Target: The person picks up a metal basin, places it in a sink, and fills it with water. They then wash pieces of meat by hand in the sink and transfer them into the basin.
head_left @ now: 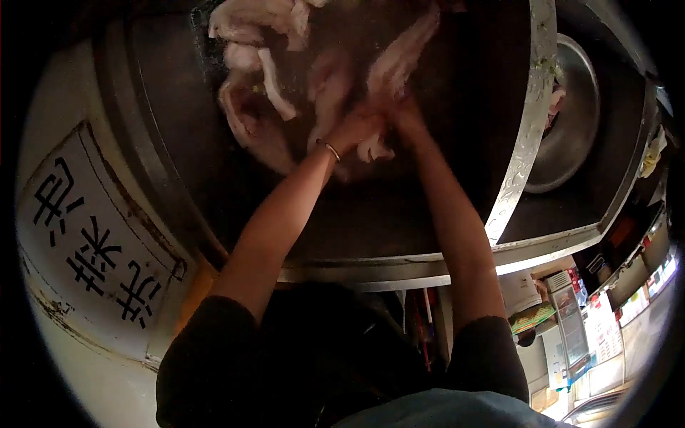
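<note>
In the head view, my left hand [361, 123], with a ring-like bracelet at its wrist, and my right hand [405, 113] meet in the murky water of a deep metal sink [357, 262]. Both are closed on a long, pale pink piece of raw meat [405, 57], which stretches away from me above them. Its lower, whitish end [374, 148] hangs below my hands. The fingers are partly hidden and blurred. Left of my hands lie more raw meat pieces [246, 118], one with a white strip [275, 85], and others [264, 20] farther back.
A wet metal divider [524, 135] separates this basin from another at the right, where a round metal bowl [578, 135] holds some meat [556, 100]. On the left wall is a sign [93, 228] with black characters. Shelves with goods [571, 321] stand at lower right.
</note>
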`<state>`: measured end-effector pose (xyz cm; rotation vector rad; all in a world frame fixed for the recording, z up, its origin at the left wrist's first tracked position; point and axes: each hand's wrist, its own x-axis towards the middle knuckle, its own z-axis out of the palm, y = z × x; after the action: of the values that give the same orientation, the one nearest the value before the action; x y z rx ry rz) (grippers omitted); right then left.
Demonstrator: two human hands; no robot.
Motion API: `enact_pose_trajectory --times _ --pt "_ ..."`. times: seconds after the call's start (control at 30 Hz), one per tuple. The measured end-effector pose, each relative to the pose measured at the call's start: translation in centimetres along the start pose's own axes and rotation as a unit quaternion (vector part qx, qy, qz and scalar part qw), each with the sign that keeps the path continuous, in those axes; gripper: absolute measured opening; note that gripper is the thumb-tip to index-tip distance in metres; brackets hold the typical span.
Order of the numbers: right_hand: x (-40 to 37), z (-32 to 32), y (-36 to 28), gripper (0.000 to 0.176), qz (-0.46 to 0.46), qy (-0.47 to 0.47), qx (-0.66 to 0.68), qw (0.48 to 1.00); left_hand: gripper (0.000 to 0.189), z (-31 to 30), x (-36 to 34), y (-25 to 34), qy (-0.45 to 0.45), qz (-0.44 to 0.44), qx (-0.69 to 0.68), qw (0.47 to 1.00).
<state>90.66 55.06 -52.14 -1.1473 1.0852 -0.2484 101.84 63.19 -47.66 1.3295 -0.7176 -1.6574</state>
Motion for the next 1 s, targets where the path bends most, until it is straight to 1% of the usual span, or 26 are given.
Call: enact_pose_trajectory --times 0.03,0.07,0.13,0.2,0.23,0.3,0.33,0.4,0.43,0.5,0.53,0.57,0.63,0.7,0.73,0.77,0.83,0.87,0.9,0.93,0.97,1.0 --pt "-0.1 0.2 0.7 0.048 -0.043 -0.012 -0.077 0.996 0.027 0.1 0.2 -0.1 -0.018 0.044 0.017 0.999" --pt "-0.4 -0.4 1.3 0.049 -0.039 -0.013 -0.136 0.99 0.026 0.5 0.3 -0.3 0.004 -0.014 0.019 1.0" --pt "-0.3 -0.4 -2.5 0.051 -0.036 -0.013 -0.195 0.98 0.03 1.2 0.2 -0.1 0.026 -0.071 0.021 0.997" --pt "1.2 -0.1 -5.2 0.049 0.014 0.058 -0.077 0.995 0.033 1.6 -0.2 0.9 0.052 -0.084 -0.069 0.993" --pt "2.4 0.1 -6.3 0.049 0.038 0.094 -0.015 0.995 0.033 1.2 -0.2 1.5 0.05 -0.086 -0.065 0.993" --pt "5.2 0.2 -7.2 0.048 0.085 0.163 0.102 0.978 0.037 0.3 -0.1 2.4 0.048 -0.147 -0.15 0.976" --pt "8.0 -2.3 -5.5 0.048 0.148 0.103 0.1 0.979 0.037 0.2 -0.3 2.3 0.048 -0.148 -0.149 0.977" --pt "12.9 -5.5 -2.6 0.048 0.209 0.043 0.101 0.972 0.044 0.1 -1.1 2.1 0.061 -0.112 -0.121 0.984" --pt "13.9 -5.4 -3.0 0.049 0.095 0.126 0.078 0.984 0.044 -0.1 -1.3 2.3 0.06 -0.112 -0.119 0.985" --pt "13.2 -5.2 -3.5 0.051 -0.023 0.205 0.049 0.977 0.041 -0.2 -1.6 2.6 0.065 -0.117 -0.069 0.989" --pt "9.1 -3.9 -6.2 0.052 0.01 0.16 0.209 0.965 0.041 0.3 -1.7 6.7 0.066 -0.113 -0.073 0.989" --pt "5.2 -2.5 -8.2 0.053 0.044 0.11 0.362 0.925 0.041 0.0 -1.4 7.0 0.074 -0.111 -0.072 0.988" --pt "0.9 -0.6 -9.2 0.055 0.17 0.075 0.227 0.956 0.042 -0.4 0.0 4.7 0.079 -0.112 -0.066 0.988" --pt "0.0 -1.1 -3.5 0.061 0.112 -0.026 0.123 0.986 0.042 -0.8 1.0 2.2 0.077 -0.116 -0.046 0.989" --pt "0.2 -1.1 -3.4 0.061 0.112 -0.027 0.122 0.986 0.043 -0.6 1.2 1.7 0.073 -0.119 -0.039 0.989" --pt "0.7 -1.2 -3.4 0.062 0.024 0.031 -0.021 0.999 0.043 -0.3 1.1 1.2 0.071 -0.118 -0.038 0.99" --pt "2.1 -1.4 -3.3 0.063 -0.063 0.094 -0.161 0.981 0.044 0.7 0.4 0.9 0.053 -0.118 -0.051 0.99" --pt "3.3 -1.7 -3.4 0.063 -0.035 0.132 -0.148 0.979 0.042 1.3 0.4 0.7 0.089 -0.088 -0.092 0.988" --pt "4.0 -1.8 -4.4 0.062 -0.021 0.152 -0.143 0.978 0.039 1.7 0.3 0.6 0.125 -0.058 -0.132 0.982" --pt "4.6 -1.9 -5.4 0.062 -0.008 0.171 -0.136 0.976 0.039 1.7 0.3 0.7 0.124 -0.059 -0.132 0.982" --pt "5.0 -1.9 -7.7 0.06 0.071 0.198 -0.048 0.976 0.036 1.6 0.1 1.2 0.122 -0.053 -0.067 0.989" --pt "5.5 -2.0 -7.6 0.059 0.11 0.212 -0.004 0.971 0.032 1.1 -0.4 1.3 0.118 -0.047 -0.001 0.992"
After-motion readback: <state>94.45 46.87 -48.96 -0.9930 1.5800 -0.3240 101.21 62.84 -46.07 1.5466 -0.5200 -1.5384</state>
